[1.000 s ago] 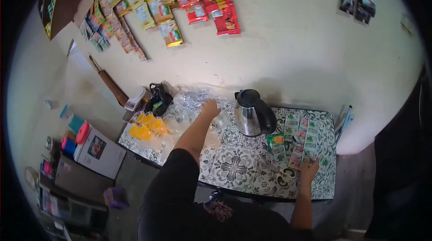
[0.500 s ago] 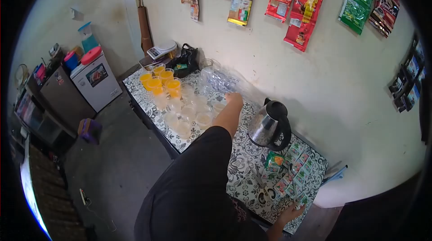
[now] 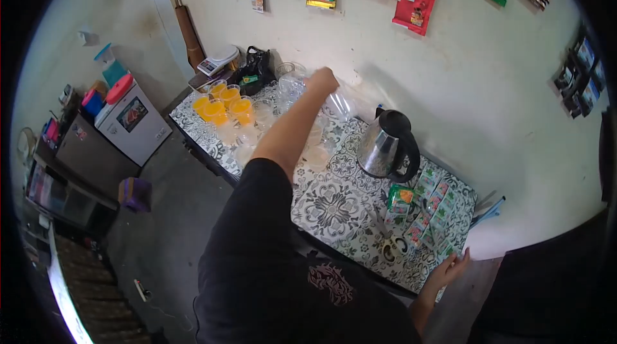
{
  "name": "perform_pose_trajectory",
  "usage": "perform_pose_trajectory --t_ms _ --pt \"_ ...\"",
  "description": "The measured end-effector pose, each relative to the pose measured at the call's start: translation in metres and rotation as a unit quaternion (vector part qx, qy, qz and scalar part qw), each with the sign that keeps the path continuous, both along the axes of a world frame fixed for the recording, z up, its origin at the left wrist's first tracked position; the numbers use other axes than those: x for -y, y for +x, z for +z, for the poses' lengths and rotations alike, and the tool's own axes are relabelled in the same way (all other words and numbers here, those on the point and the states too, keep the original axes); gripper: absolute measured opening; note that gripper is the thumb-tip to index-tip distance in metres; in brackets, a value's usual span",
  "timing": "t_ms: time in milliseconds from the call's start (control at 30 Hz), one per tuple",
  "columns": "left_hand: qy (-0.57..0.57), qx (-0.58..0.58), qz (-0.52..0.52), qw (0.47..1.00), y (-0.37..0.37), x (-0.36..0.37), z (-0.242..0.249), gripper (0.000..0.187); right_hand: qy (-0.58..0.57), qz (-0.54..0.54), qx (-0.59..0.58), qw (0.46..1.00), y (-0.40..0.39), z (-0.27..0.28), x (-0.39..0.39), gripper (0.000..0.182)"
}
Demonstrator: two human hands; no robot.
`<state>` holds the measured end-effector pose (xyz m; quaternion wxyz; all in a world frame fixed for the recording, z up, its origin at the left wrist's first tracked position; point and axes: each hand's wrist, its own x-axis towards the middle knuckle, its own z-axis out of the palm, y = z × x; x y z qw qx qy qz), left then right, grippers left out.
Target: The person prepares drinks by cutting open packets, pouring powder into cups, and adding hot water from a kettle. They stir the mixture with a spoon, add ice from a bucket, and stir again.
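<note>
Patterned table (image 3: pixel 329 209) spread below the left hand (image 3: pixel 322 79). Clear plastic (image 3: pixel 339 105) lay against that hand, fingers curled; whether grasped, could not tell. Kettle (image 3: pixel 376 149) stood to its right. Right hand (image 3: pixel 450 270) hung released, fingers spread, just beside the sachets (image 3: pixel 441 216).

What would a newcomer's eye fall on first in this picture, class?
Probably the cups with orange contents catch the eye first, clustered towards the left end of the patterned tabletop. Next may come the shiny, black-handled kettle, standing right of centre on it. Above, red packets hang on the pale wall.
</note>
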<state>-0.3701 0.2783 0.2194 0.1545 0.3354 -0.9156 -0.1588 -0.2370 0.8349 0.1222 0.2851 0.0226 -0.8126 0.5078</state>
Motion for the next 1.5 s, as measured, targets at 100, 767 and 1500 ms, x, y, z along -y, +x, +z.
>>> perform_pose_trajectory --t_ms 100,767,1500 --pt "0.092 -0.11 -0.092 0.985 0.052 0.01 0.041 0.033 -0.021 0.076 -0.036 0.996 -0.006 0.014 0.021 0.037" --pt "0.543 -0.041 -0.331 0.771 0.29 -0.239 -0.059 0.021 0.215 0.676 0.151 0.689 0.03 0.05 0.156 0.094" --pt "0.519 0.089 -0.526 0.668 0.237 -0.276 -0.038 0.028 0.2 0.68 0.245 0.662 0.019 0.069 0.096 0.09"
